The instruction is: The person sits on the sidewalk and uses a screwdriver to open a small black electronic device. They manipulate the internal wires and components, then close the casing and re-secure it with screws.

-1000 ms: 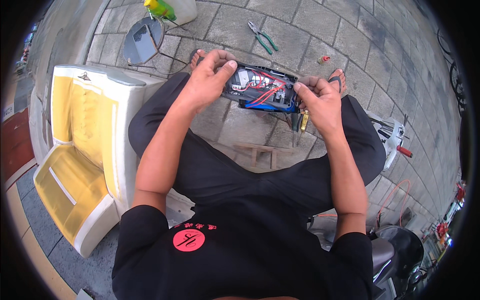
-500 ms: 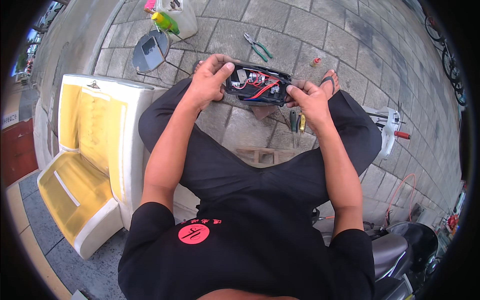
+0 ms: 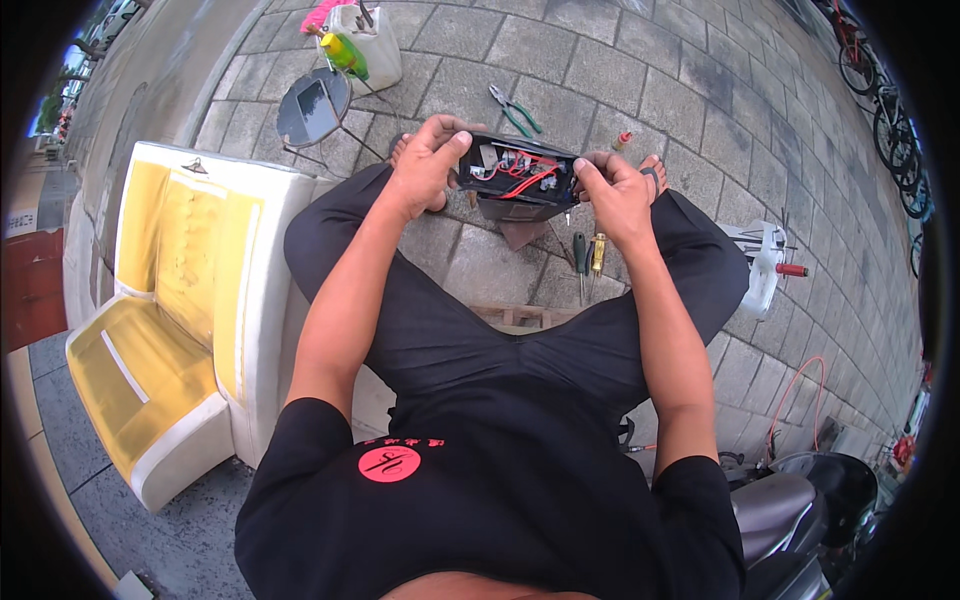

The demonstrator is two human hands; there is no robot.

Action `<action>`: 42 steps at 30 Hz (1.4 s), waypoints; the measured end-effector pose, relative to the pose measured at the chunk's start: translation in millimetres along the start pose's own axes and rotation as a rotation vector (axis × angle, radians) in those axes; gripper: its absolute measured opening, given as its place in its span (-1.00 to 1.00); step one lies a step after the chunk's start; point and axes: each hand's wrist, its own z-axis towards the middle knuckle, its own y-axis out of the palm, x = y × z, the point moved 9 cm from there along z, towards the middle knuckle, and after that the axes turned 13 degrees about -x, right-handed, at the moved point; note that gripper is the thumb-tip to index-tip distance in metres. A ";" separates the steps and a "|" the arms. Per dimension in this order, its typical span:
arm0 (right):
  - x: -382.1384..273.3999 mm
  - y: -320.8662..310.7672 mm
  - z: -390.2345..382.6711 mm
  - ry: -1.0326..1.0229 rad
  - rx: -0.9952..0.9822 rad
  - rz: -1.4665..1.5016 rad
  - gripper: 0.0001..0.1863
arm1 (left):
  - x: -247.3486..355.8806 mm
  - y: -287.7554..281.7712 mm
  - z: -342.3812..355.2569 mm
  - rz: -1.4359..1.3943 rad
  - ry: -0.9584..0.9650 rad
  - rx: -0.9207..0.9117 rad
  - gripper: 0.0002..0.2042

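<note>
Between my knees I hold up an open black box with red wires and small metal parts inside. Its left end is gripped by my left hand, thumb on the near rim and fingers round the back. At the opposite end my right hand pinches the rim between thumb and fingers. Below the box, a dark-handled screwdriver and a yellow-handled screwdriver lie side by side on the paving. Beyond it are green-handled pliers and a small red-capped bottle.
To my left stands a yellow and white padded seat. A round stool with a phone on it is at the far left, near a white bucket and a yellow-green bottle. A white part with a red handle lies right.
The box has tilted in my hands, so more of its near outer side shows. Both hands keep their hold at its ends. My view has shifted slightly.
</note>
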 end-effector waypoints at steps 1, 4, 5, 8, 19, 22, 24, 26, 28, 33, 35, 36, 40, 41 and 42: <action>-1.7 -0.1 -1.0 0.011 0.005 -0.015 -0.71 | 0.8 0.6 -0.5 -0.023 -0.006 0.002 -0.78; -3.8 0.8 -2.5 0.026 0.018 -0.032 -0.72 | 3.6 1.1 -3.1 -0.069 -0.009 0.006 -0.79; 0.7 1.4 -1.9 0.020 0.021 -0.019 -0.72 | 4.0 1.1 -4.2 -0.081 -0.007 0.007 -0.80; 5.5 2.5 -2.0 -0.044 0.045 0.021 -0.74 | 7.9 1.5 -7.3 -0.047 0.033 -0.005 -0.81; 14.0 2.4 -3.9 -0.098 0.113 0.051 -0.79 | 10.7 1.0 -3.8 0.018 0.092 0.011 -0.86; 17.7 3.2 -1.3 -0.061 0.114 0.082 -0.78 | 8.3 0.6 -2.9 0.001 0.102 0.007 -0.86; 19.8 3.0 -0.6 -0.046 0.109 0.094 -0.77 | 7.9 1.8 -2.9 -0.022 0.101 0.007 -0.86; 20.9 2.9 -0.6 -0.031 0.110 0.119 -0.76 | 8.3 3.3 -3.5 -0.046 0.101 0.007 -0.86; 21.1 3.7 -0.5 -0.033 0.104 0.159 -0.76 | 10.1 5.3 -3.3 -0.050 0.125 0.002 -0.87; 21.0 4.8 -0.8 -0.047 0.087 0.210 -0.78 | 10.4 5.3 -2.6 -0.015 0.126 -0.002 -0.86; 22.7 5.2 -2.2 -0.039 0.080 0.205 -0.79 | 9.4 3.1 -2.8 -0.007 0.129 -0.007 -0.86; 21.8 5.6 -2.8 -0.042 0.076 0.208 -0.79 | 9.4 2.3 -3.4 -0.014 0.124 -0.008 -0.86; 23.4 7.2 -4.5 -0.039 0.065 0.236 -0.77 | 9.5 2.4 -3.9 -0.041 0.134 0.012 -0.87; 25.0 7.6 -4.5 -0.034 0.063 0.248 -0.76 | 9.5 1.9 -3.7 -0.048 0.144 0.023 -0.87; 24.9 7.5 -4.2 -0.027 0.066 0.233 -0.75 | 9.4 2.3 -3.7 -0.048 0.140 0.022 -0.87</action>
